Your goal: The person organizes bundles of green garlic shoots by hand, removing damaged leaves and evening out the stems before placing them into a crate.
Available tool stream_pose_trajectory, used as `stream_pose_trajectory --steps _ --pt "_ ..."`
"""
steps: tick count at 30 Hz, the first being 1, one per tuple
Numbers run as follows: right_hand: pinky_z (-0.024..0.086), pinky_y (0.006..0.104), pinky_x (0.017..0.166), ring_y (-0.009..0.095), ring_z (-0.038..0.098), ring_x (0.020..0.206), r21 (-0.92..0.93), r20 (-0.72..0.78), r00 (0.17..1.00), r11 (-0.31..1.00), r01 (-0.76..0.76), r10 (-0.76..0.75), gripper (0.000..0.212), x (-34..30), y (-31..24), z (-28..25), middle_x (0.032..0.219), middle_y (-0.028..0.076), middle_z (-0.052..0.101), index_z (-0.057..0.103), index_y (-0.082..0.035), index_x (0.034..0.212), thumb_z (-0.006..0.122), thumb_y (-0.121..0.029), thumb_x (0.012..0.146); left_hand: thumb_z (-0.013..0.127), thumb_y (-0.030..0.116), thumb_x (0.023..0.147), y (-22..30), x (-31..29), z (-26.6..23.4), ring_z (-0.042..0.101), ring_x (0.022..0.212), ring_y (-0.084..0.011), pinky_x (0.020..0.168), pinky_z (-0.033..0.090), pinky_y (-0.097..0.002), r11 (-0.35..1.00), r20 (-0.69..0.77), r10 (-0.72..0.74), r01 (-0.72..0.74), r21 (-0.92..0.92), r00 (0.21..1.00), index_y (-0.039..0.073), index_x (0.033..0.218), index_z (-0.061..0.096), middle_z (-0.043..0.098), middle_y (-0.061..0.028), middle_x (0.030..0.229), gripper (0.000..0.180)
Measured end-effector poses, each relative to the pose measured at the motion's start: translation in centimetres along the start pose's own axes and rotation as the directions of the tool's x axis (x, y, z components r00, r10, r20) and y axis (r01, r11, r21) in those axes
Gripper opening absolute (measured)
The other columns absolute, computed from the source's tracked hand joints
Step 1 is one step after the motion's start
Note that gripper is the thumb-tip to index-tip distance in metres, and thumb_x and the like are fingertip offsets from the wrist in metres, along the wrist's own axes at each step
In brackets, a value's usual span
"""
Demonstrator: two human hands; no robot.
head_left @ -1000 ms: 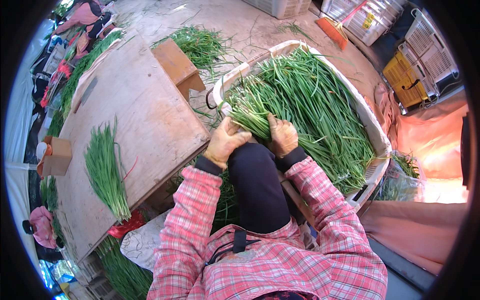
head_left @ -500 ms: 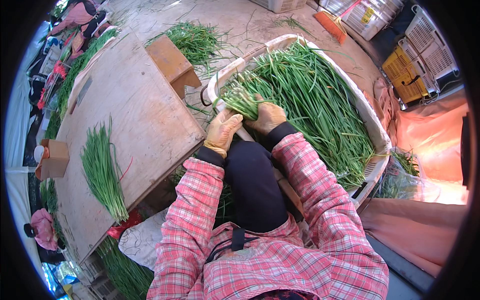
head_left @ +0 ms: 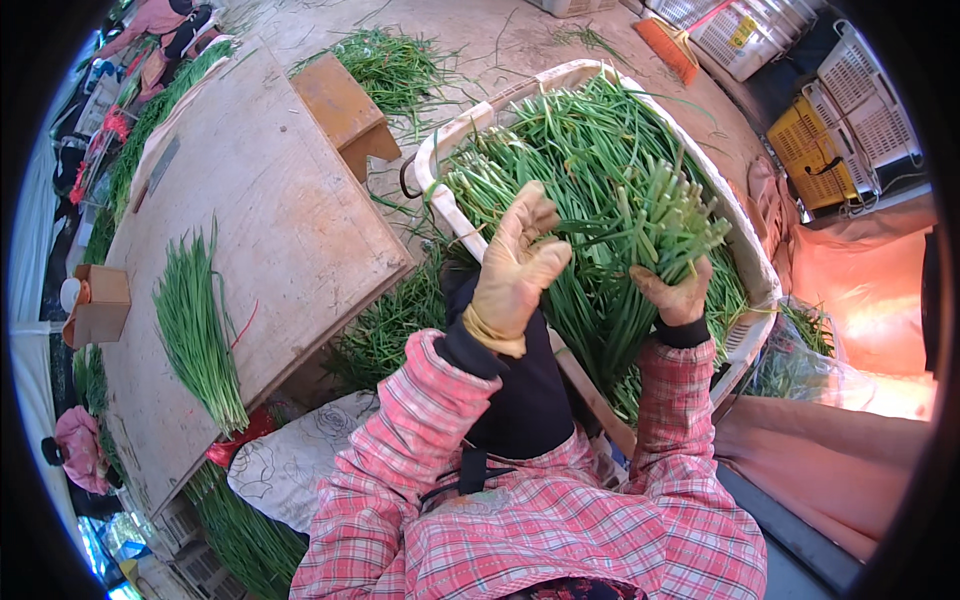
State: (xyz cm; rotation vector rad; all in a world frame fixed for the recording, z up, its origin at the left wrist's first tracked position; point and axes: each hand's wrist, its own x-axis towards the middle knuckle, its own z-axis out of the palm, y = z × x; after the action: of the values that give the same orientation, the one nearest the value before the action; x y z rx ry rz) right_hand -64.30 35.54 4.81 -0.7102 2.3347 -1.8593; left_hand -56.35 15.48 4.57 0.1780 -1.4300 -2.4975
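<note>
My right hand (head_left: 678,290), bare-looking at the fingers, grips a bunch of garlic chives (head_left: 672,222), with the pale cut ends up and the green leaves hanging down. My left hand (head_left: 515,262) wears a yellowish glove and is raised over the near left rim of the crate, fingers apart, with nothing in it. Beneath both hands stands a large whitish plastic crate (head_left: 462,128) heaped with loose green chives (head_left: 590,130). On the wooden table (head_left: 290,220) to my left lies a separate bundle of chives (head_left: 198,325).
A wooden stand (head_left: 342,108) adjoins the table's far edge. Chives are piled on the floor (head_left: 385,75) beyond it. An orange broom (head_left: 668,50) and stacked crates (head_left: 815,150) stand at the far right. A small cardboard box (head_left: 100,305) sits on the table's left. Other people work at the far left.
My right hand has moved right and turned a bunch of chives upright, cut ends up. My left hand has come off the stems and opened in the air.
</note>
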Motion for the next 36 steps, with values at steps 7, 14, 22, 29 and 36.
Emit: stream_pose_trajectory --steps 7,14,22,29,36 --pt "0.049 0.0309 0.086 0.018 0.062 0.1 0.337 0.062 0.98 0.928 0.156 -0.187 0.06 -0.1 -4.1 6.2 0.109 0.011 0.064 0.046 0.003 0.125 0.072 -0.011 0.073 0.082 0.004 0.064 2.6 -1.3 3.8 0.047 0.117 -0.0161 0.097 0.041 -0.0314 0.98 0.285 0.007 0.051 -0.192 0.959 0.005 0.138 0.028 0.044 -0.0067 0.132 0.091" --pt "0.05 0.039 0.065 0.029 0.061 0.076 -0.3 -0.038 0.52 0.506 0.809 -0.853 0.035 2.8 -19.1 11.9 0.08 0.01 0.059 0.055 -0.002 0.106 0.058 -0.015 0.074 0.068 0.007 0.076 13.5 -7.4 -0.6 0.055 0.093 -0.0133 0.077 0.048 -0.0288 0.835 0.042 0.463 -0.451 0.315 0.886 0.006 0.108 0.057 0.059 -0.0029 0.103 0.034" --pt "0.032 0.0427 0.095 0.028 0.051 0.106 0.223 -0.19 0.549 0.509 0.831 -0.814 0.058 -1.9 -17.3 24.9 0.105 0.007 0.059 0.059 -0.015 0.11 0.075 -0.03 0.056 0.063 0.013 0.081 16.7 -15.3 -11.2 0.056 0.105 -0.02 0.088 0.047 -0.0333 0.59 -0.04 0.604 -0.413 0.693 0.796 0.0 0.113 0.058 0.061 -0.0097 0.11 0.035" --pt "0.039 0.0386 0.099 0.029 0.048 0.118 0.396 0.204 0.869 0.85 0.349 -0.452 0.035 -13.6 -3.8 29.5 0.12 0.014 0.054 0.055 -0.003 0.113 0.064 -0.014 0.081 0.061 -0.001 0.077 6.9 -21.9 -15.8 0.046 0.123 -0.0324 0.107 0.031 -0.0411 0.269 0.192 0.548 -0.389 0.881 0.814 0.005 0.113 0.056 0.057 -0.0128 0.122 0.037" --pt "0.035 0.0442 0.103 0.036 0.046 0.12 0.353 0.225 0.812 0.822 0.448 -0.539 0.049 -14.4 -2.3 29.7 0.125 0.017 0.052 0.055 -0.005 0.112 0.073 -0.01 0.066 0.039 0.037 0.099 7.4 -24.6 -16.7 0.053 0.114 -0.0157 0.098 0.043 -0.0339 0.916 -0.41 0.03 -0.189 -0.353 0.912 0.008 0.134 0.042 0.052 -0.0095 0.127 0.045"
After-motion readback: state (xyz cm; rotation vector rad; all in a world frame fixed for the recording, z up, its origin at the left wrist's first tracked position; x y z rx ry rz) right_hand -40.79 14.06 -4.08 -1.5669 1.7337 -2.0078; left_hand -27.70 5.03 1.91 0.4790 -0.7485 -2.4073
